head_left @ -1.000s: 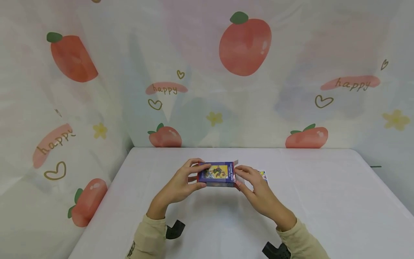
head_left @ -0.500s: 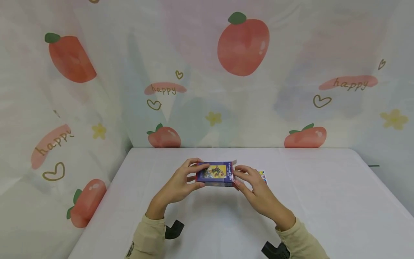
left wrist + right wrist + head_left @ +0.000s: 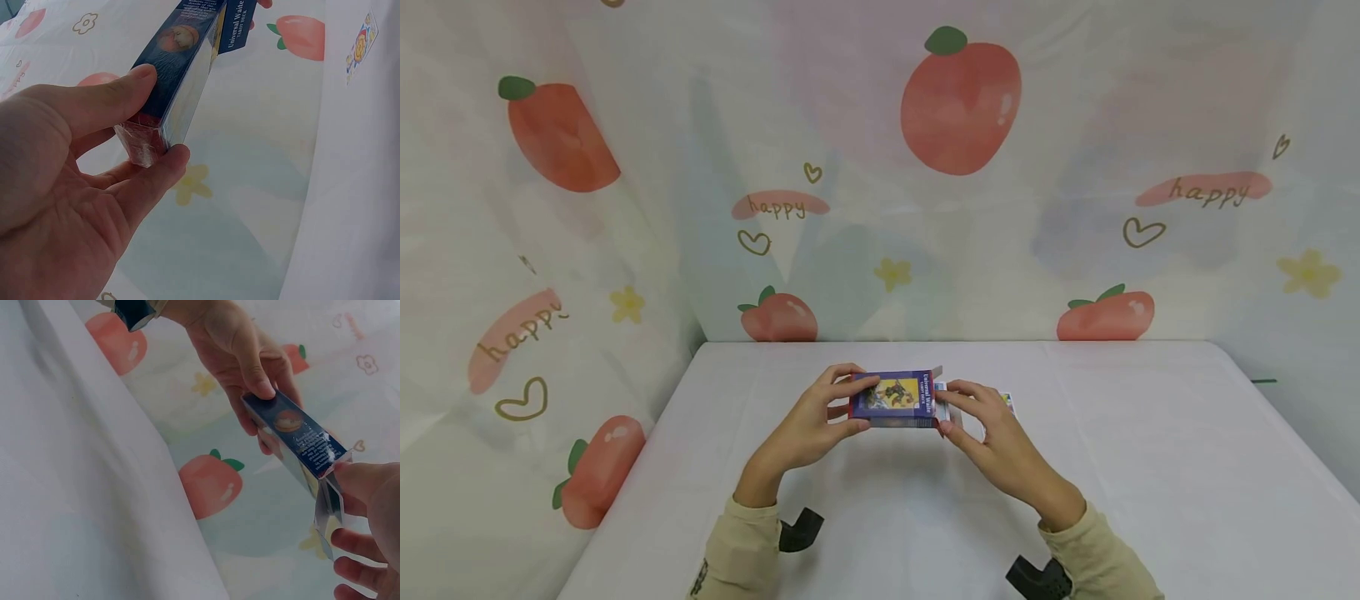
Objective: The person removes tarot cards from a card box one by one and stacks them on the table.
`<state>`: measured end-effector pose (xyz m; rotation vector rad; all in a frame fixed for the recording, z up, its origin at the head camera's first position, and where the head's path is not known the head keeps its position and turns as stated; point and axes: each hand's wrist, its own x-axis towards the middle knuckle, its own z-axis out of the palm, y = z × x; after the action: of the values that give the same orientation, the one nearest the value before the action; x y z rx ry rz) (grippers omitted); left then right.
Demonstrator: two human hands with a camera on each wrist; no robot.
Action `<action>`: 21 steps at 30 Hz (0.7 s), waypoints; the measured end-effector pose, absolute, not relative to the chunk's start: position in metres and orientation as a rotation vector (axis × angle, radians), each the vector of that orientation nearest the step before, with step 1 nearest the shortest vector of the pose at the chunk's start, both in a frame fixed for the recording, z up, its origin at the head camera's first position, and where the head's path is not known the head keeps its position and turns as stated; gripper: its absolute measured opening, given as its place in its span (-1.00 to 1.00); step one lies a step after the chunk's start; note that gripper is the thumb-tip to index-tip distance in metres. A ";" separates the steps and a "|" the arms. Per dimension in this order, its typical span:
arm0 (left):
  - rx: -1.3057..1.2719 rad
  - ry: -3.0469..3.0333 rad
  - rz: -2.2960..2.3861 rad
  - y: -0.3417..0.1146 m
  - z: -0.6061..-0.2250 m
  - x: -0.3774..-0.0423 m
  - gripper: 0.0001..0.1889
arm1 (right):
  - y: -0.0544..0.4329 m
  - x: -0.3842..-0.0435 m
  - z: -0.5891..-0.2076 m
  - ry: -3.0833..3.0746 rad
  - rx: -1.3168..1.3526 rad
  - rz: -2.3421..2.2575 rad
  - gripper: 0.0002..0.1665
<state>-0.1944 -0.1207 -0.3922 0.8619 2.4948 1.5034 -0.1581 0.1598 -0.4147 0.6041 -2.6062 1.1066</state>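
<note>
My left hand (image 3: 812,425) holds a blue tarot deck box (image 3: 891,398) above the table by its closed end, thumb along one narrow side and fingers on the opposite faces. A flap (image 3: 236,28) reading "Universal Waite" sticks out at the open end. At that end a light strip of the tarot cards (image 3: 941,402) shows beyond the box edge. My right hand (image 3: 996,437) pinches the cards there between thumb and fingers. In the right wrist view, my right thumb (image 3: 362,478) is right at the box's mouth, beside the folded-out flap (image 3: 328,519).
A colourful printed card (image 3: 362,47) lies on the white tablecloth (image 3: 1120,450), partly hidden behind my right hand in the head view. A fruit-patterned cloth backdrop (image 3: 962,250) stands behind and to the left. Black wrist mounts (image 3: 801,531) hang under both sleeves.
The box has shifted slightly left with my left hand, away from my right fingers. A light strip of cards now shows at the open end, where none was visible earlier.
</note>
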 end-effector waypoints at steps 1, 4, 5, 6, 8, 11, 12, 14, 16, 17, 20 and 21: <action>0.860 2.496 1.501 -0.121 -0.392 -0.195 -0.40 | 0.160 -0.158 -0.415 -2.605 0.606 1.102 -0.52; 0.855 2.494 1.504 -0.120 -0.392 -0.195 -0.40 | 0.160 -0.158 -0.415 -2.597 0.604 1.095 -0.51; 0.853 2.493 1.505 -0.120 -0.392 -0.194 -0.40 | 0.160 -0.159 -0.415 -2.594 0.602 1.094 -0.50; 0.853 2.493 1.504 -0.120 -0.392 -0.194 -0.40 | 0.160 -0.159 -0.415 -2.591 0.599 1.095 -0.50; 0.846 2.491 1.504 -0.120 -0.391 -0.194 -0.40 | 0.160 -0.159 -0.415 -2.585 0.591 1.099 -0.49; 0.838 2.493 1.502 -0.120 -0.391 -0.193 -0.40 | 0.160 -0.159 -0.415 -2.584 0.575 1.101 -0.48; 0.834 2.495 1.502 -0.120 -0.391 -0.193 -0.40 | 0.160 -0.160 -0.415 -2.583 0.570 1.103 -0.48; 0.832 2.499 1.503 -0.121 -0.392 -0.193 -0.40 | 0.161 -0.160 -0.415 -2.584 0.562 1.102 -0.47; 0.829 2.502 1.504 -0.121 -0.392 -0.193 -0.40 | 0.161 -0.160 -0.415 -2.585 0.554 1.104 -0.45; 0.827 2.502 1.505 -0.121 -0.391 -0.193 -0.40 | 0.162 -0.161 -0.414 -2.584 0.551 1.108 -0.45; 0.826 2.501 1.506 -0.121 -0.391 -0.193 -0.40 | 0.162 -0.161 -0.414 -2.587 0.539 1.122 -0.44; 0.825 2.501 1.506 -0.121 -0.391 -0.193 -0.40 | 0.162 -0.161 -0.414 -2.589 0.534 1.127 -0.44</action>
<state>-0.1934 -0.1210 -0.3911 0.8250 2.5009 1.5058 -0.1610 0.1624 -0.4137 0.5337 -2.5891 1.1273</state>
